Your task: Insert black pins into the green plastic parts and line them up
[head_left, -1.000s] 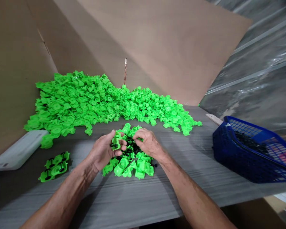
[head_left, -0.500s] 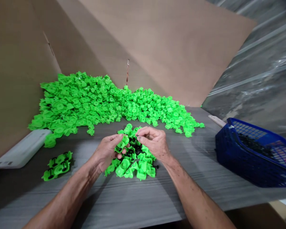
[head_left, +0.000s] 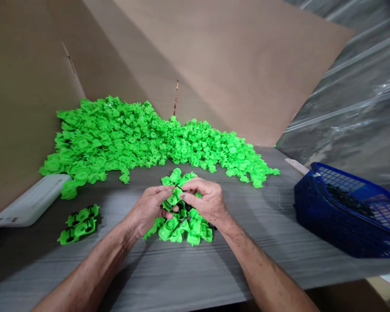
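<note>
Between thumb and fingers, my left hand (head_left: 152, 207) grips a bright green plastic toy car body (head_left: 171, 200), its hollow side turned up. My right hand (head_left: 205, 200) pinches a thin black wheel axle (head_left: 179, 187) at the upper end of that car body. Beneath both hands lies a small heap of green car bodies (head_left: 193, 229) mixed with black axles (head_left: 183, 212), partly covered by the hands. To the left, a pair of green car bodies with black axles in them (head_left: 81, 225) rests side by side on the grey table (head_left: 169, 277).
A large pile of green car bodies (head_left: 133, 138) spreads along the back against brown board walls (head_left: 221, 65). At left lies a white plastic case (head_left: 30, 201). On the right stands a blue basket (head_left: 331, 216) containing black parts (head_left: 351, 201), with a white strip (head_left: 296, 166) behind it.
My right hand has moved left, bringing the black axle onto the green car body. My left hand has shifted slightly right with the car body.
</note>
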Motion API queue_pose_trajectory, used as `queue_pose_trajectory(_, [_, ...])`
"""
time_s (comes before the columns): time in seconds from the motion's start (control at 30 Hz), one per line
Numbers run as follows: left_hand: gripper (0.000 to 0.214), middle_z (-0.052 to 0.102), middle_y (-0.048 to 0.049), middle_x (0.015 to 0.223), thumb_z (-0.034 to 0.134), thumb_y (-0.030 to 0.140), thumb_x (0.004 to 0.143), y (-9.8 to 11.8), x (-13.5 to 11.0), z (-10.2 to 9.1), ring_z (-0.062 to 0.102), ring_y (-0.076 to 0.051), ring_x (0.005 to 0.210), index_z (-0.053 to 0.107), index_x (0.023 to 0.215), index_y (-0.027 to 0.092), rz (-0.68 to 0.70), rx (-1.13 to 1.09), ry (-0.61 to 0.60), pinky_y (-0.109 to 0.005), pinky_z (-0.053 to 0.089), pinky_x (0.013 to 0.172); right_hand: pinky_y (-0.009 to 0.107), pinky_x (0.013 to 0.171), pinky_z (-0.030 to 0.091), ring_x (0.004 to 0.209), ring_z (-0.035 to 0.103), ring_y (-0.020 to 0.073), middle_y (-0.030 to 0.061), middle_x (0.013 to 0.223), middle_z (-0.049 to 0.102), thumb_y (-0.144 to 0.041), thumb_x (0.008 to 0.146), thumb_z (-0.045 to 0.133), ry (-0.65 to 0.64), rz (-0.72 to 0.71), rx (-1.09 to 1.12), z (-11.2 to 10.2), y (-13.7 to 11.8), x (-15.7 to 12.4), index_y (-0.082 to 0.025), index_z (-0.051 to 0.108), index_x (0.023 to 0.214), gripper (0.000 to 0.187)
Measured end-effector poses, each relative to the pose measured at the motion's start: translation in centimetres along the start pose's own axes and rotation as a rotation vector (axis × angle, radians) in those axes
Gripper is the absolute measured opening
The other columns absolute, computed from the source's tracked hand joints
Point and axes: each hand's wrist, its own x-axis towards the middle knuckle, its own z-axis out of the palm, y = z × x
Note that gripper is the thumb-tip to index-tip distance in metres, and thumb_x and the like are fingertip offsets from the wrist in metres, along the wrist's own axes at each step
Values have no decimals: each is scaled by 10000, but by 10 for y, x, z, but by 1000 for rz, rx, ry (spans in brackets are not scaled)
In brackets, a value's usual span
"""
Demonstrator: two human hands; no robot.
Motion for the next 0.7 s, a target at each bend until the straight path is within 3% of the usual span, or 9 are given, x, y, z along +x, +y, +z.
queue_pose_trajectory(0.23, [346, 597, -30, 751, 755, 384, 638, -5, 1, 0, 550, -107, 526, 679, 823, 101, 24, 0, 27, -181, 378, 360, 231, 546, 459, 597, 577, 116, 23, 699, 635, -160, 798, 687, -58, -219, -217, 6, 0, -3, -168, 694, 779, 22])
queue_pose_trajectory(0.7, [322, 608, -27, 758, 746, 382, 655, -9, 3, 1, 521, -97, 532, 669, 813, 113, 63, -27, 63, -194, 349, 404, 265, 623, 471, 668, 609, 150, 45, 711, 643, -190, 852, 640, -137, -280, -393, 4, -2, -5, -161, 680, 762, 102])
